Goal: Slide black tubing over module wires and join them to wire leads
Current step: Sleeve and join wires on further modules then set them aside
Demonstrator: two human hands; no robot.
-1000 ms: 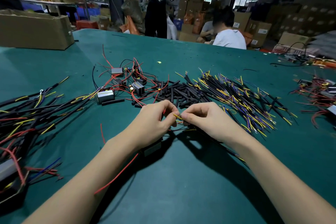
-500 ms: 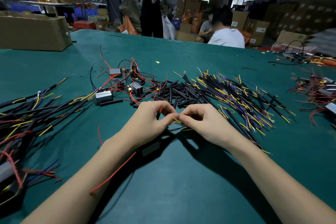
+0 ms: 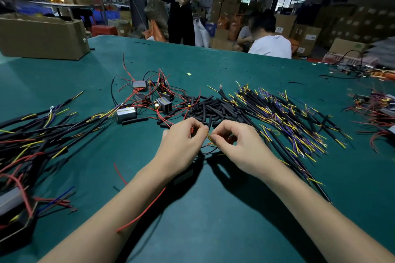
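I am seeing both my forearms reaching in from the bottom edge over the green felt-covered table. A loose red wire is trailing out from under my left forearm, its upper end hidden. My left hand is curling its fingers, pinching a thin red wire; my right hand is curling too, pinching a thin yellow wire where the fingertips are meeting. What lies beneath the palms is staying hidden in shadow. Just beyond the knuckles a heap of short black tubing pieces is lying, too many and too overlapped for me to count. Right of it is spreading a pile of black-sheathed yellow-and-purple wire leads. Left of the tubing I am counting about four small silver box modules tangled in red wires. A brown cardboard box is sitting far left.
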